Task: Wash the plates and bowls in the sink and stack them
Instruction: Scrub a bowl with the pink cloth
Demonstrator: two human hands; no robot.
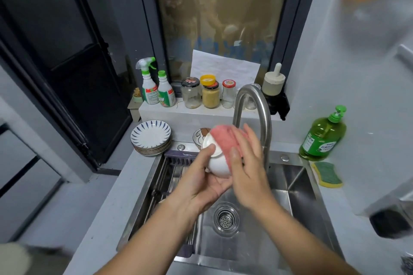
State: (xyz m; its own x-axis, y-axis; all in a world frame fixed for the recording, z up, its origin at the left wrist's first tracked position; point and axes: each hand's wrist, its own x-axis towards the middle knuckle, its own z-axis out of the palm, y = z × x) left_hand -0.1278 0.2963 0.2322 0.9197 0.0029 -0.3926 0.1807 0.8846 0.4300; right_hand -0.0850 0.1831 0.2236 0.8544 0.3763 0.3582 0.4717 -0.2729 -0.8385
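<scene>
Head | left fingers [220, 184] grasp white bowl [218, 164] | right fingers [250, 137] flat, pressing pink cloth [223, 138] onto it

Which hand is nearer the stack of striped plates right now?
Left. The left hand holds the white bowl just right of the plate stack; the right hand presses the pink cloth on the bowl, farther right.

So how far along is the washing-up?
Looks done: a stack of plates on the counter left of the sink, with a patterned bowl beside it. In hand: the left hand holds a white bowl over the sink while the right hand presses a pink cloth on it. Left: finish that bowl and stack it; no other dishes show in the sink.
</scene>
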